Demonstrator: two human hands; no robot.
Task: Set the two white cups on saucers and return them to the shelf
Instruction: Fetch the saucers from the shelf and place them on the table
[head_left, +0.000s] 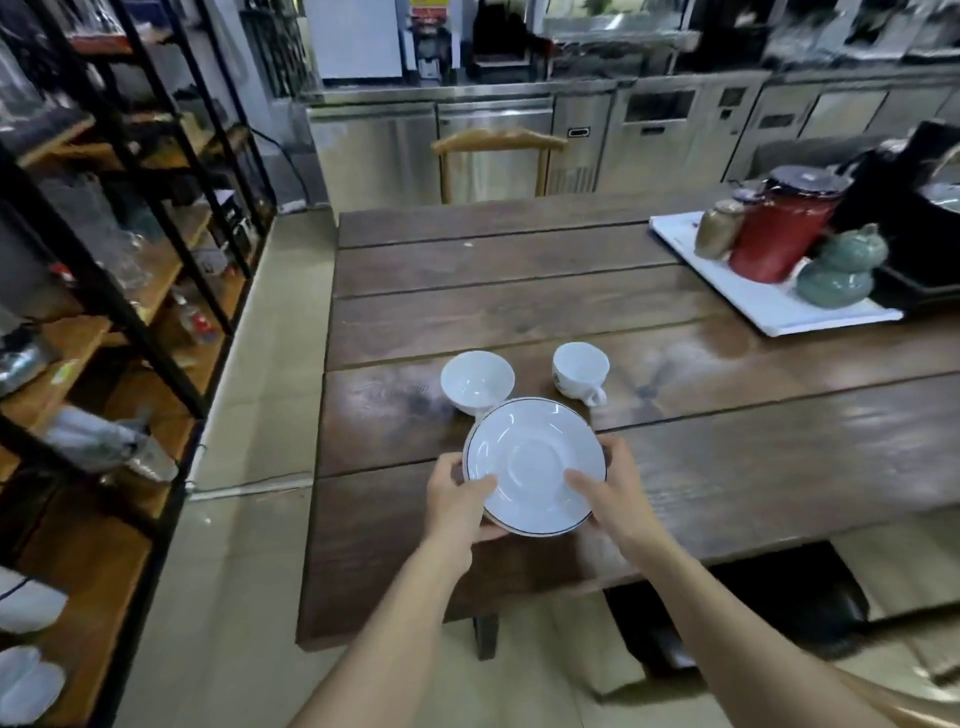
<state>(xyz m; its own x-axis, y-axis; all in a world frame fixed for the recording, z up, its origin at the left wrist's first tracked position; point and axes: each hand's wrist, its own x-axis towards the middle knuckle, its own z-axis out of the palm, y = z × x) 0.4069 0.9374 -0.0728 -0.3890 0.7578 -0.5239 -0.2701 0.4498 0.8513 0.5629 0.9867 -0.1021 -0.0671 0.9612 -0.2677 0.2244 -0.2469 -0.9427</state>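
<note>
Both my hands hold a white saucer with a thin dark rim, tilted above the near part of the wooden table. A second rim shows under it at the bottom edge, so it may be a stack of two. My left hand grips its left edge, my right hand its right edge, thumbs on top. Just beyond the saucer stand two white cups: a handleless one on the left and one with a handle on the right, both upright on the table.
A black-framed shelf with wooden boards runs along the left, holding glassware and white dishes low down. A white tray with a red canister and green teapot sits far right. A wooden chair stands behind the table.
</note>
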